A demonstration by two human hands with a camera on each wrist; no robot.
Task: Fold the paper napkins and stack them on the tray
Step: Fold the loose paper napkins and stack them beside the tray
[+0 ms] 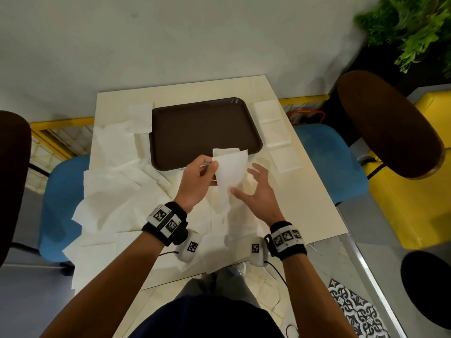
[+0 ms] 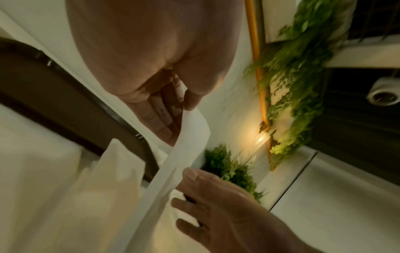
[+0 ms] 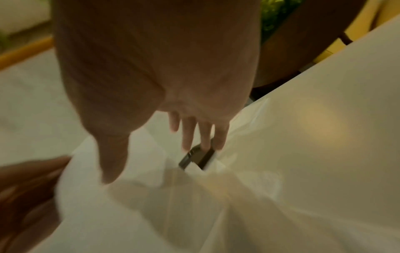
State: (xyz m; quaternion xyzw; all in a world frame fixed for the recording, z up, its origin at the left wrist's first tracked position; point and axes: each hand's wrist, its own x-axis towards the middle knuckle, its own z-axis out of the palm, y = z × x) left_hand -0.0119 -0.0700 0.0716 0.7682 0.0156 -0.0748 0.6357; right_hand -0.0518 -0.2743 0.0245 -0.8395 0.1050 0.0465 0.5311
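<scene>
My left hand (image 1: 200, 178) pinches the top corner of a white paper napkin (image 1: 229, 174) and holds it up over the table, just in front of the brown tray (image 1: 202, 128). The napkin (image 2: 173, 171) hangs down from thumb and fingers in the left wrist view. My right hand (image 1: 256, 189) is beside it with fingers spread, thumb close to the sheet's lower edge, holding nothing. In the right wrist view the right hand's fingers (image 3: 188, 135) are straight over the napkin (image 3: 151, 205). The tray holds nothing.
A heap of unfolded napkins (image 1: 117, 186) covers the table's left and front. Folded napkin squares (image 1: 273, 123) lie right of the tray, another (image 1: 140, 118) at its left. Blue chairs (image 1: 329, 157) flank the table; a brown stool (image 1: 388, 123) and a plant (image 1: 415, 28) stand at right.
</scene>
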